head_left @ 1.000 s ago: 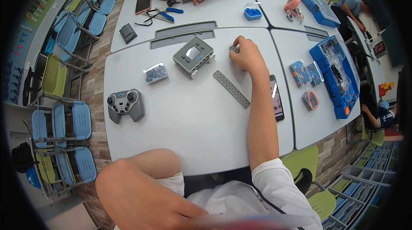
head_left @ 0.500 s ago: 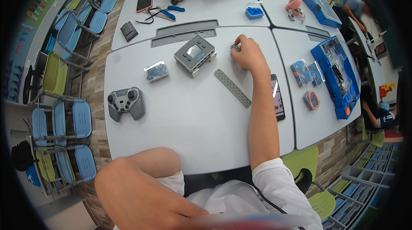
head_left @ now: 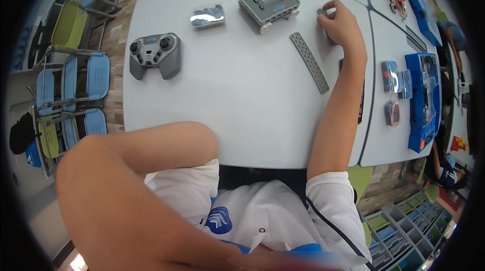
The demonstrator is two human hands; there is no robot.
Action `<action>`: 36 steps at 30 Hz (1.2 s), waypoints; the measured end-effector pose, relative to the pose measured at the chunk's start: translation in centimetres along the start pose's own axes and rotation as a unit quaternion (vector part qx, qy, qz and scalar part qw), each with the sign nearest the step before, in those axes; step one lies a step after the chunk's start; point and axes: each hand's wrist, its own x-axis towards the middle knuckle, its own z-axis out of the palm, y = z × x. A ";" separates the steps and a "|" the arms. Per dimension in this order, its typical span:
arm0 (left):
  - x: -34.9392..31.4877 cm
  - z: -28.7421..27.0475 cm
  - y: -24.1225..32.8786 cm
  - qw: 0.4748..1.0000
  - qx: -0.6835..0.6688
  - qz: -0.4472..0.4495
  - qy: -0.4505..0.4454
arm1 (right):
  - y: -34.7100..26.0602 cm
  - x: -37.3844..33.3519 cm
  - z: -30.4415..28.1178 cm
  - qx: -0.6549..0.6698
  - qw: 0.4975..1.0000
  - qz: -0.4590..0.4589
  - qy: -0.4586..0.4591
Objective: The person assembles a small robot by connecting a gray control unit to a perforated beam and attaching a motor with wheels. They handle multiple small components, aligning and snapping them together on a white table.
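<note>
At the far right of my table, my right hand (head_left: 339, 22) is closed round a small grey part (head_left: 322, 12), mostly covered by the fingers. Just left of that wrist lies a long grey perforated plate (head_left: 309, 62). A grey controller box with a screen (head_left: 270, 2) stands farther left. Beside it sits a clear box of blue-grey pieces (head_left: 207, 17). My left arm (head_left: 126, 195) is bent at the elbow and folds back toward me. Its hand sinks into the blurred lower edge, so the fingers are hidden.
A grey two-stick gamepad (head_left: 155, 55) lies at the table's left. A dark phone (head_left: 360, 104) is partly under my right forearm. On the right-hand table are small part boxes (head_left: 390, 76), a tape measure (head_left: 392, 113) and an open blue case (head_left: 425, 102). Blue chairs (head_left: 98, 76) stand left.
The view has tipped toward me, so the tabletop things sit higher and the person across the table is out of the picture. My right hand keeps its grasp at the same spot.
</note>
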 end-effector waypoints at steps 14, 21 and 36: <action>-0.1 0.8 -5.8 0.931 0.213 -0.262 0.138 | -2.4 -0.6 -0.6 0.164 0.981 -0.048 0.088; 5.2 -4.6 -12.5 0.855 0.324 -0.334 0.229 | -9.1 -3.1 -3.6 0.611 0.779 -0.133 0.041; 2.8 -9.9 -15.9 0.720 0.315 -0.579 0.216 | -9.2 7.9 0.4 0.147 0.969 -0.181 0.084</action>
